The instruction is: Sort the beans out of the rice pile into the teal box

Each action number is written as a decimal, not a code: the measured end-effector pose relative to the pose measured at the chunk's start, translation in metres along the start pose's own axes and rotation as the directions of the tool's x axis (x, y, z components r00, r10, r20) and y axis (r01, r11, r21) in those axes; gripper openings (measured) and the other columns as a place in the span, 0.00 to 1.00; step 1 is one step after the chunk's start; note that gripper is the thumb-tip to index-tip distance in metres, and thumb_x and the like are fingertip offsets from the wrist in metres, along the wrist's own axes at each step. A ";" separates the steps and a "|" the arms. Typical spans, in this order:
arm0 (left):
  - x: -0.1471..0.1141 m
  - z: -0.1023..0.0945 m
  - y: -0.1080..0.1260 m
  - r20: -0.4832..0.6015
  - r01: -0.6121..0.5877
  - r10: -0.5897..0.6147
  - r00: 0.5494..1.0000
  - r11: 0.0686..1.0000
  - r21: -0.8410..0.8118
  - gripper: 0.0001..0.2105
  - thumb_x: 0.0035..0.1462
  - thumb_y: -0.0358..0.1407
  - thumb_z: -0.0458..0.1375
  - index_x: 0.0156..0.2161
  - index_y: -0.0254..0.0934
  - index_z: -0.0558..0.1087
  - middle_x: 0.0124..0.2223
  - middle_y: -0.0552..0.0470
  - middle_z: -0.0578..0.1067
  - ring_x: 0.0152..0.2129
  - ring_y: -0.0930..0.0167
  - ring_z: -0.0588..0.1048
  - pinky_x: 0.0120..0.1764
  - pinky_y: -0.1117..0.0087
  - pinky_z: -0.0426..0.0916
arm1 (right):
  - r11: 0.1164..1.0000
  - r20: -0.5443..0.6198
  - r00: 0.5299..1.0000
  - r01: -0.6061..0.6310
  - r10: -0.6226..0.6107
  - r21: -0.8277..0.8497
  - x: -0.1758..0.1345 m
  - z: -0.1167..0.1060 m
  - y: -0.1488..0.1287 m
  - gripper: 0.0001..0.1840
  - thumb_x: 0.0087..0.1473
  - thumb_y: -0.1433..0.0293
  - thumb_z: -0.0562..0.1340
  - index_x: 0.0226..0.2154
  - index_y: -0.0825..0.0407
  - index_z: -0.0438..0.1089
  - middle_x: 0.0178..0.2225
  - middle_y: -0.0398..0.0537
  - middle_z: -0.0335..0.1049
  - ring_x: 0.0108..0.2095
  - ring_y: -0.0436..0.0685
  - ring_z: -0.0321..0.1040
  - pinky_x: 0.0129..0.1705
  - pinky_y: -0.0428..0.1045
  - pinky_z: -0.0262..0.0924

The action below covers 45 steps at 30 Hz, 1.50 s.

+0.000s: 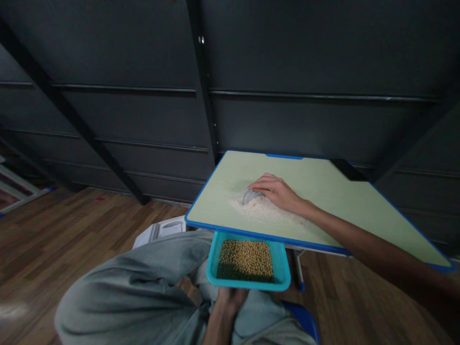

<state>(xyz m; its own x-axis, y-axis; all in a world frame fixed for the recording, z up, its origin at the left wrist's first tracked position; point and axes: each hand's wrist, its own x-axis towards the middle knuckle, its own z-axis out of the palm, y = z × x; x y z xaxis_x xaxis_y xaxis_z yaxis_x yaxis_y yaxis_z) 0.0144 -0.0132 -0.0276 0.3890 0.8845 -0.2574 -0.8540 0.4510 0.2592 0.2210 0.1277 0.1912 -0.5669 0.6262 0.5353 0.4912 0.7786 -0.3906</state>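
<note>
My right hand [275, 189] is closed around a translucent piece of plastic with a curved rim [249, 196]; most of it is hidden by my fingers, so its kind is unclear. It rests in a spread of white grains [268, 211], which look like rice, with a few yellowish beans among them. My left hand [232, 298] holds a turquoise plastic basket or tray [283, 268] from below, its fingers hidden underneath. Round yellow beans [246, 258], like soybeans, cover the bottom of this container. It sits above my lap, just under the table's front edge.
The grains lie on a pale green table [230, 175] with a blue rim. A flat black object [348, 169] lies at its far right corner. Behind stands a dark panelled wall [151, 115]. A blue seat [302, 320] shows below, over wooden flooring [89, 230].
</note>
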 end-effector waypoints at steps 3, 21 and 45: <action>-0.001 0.004 0.000 -0.025 -0.024 0.024 0.999 1.000 0.008 0.14 0.59 0.36 0.54 0.49 0.47 0.74 0.43 0.53 0.81 0.45 0.65 0.76 0.53 0.60 0.68 | 1.000 0.018 1.000 0.002 -0.001 -0.019 -0.001 -0.002 -0.004 0.15 0.62 0.72 0.56 0.47 0.44 0.73 0.42 0.46 0.74 0.44 0.55 0.66 0.48 0.54 0.60; -0.005 0.016 0.001 -0.098 -0.039 0.042 0.994 0.999 0.025 0.14 0.60 0.36 0.52 0.48 0.47 0.75 0.44 0.52 0.80 0.44 0.66 0.77 0.53 0.62 0.68 | 0.999 -0.027 0.999 -0.034 0.034 0.011 -0.015 0.001 -0.023 0.13 0.62 0.69 0.57 0.47 0.44 0.73 0.40 0.46 0.74 0.41 0.54 0.69 0.45 0.53 0.62; -0.006 0.023 0.001 -0.132 -0.044 0.048 0.990 0.998 0.040 0.13 0.59 0.33 0.53 0.44 0.45 0.77 0.41 0.54 0.81 0.42 0.66 0.77 0.52 0.64 0.69 | 1.000 -0.033 0.999 -0.014 0.014 0.005 -0.020 0.008 -0.038 0.14 0.62 0.69 0.56 0.48 0.46 0.72 0.41 0.47 0.75 0.42 0.54 0.70 0.46 0.54 0.62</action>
<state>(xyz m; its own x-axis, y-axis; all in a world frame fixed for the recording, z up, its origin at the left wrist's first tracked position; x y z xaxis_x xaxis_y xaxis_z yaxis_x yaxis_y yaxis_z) 0.0192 -0.0157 -0.0049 0.2983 0.8820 -0.3649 -0.8558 0.4164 0.3069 0.2083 0.0863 0.1892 -0.5380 0.6354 0.5539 0.4959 0.7699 -0.4017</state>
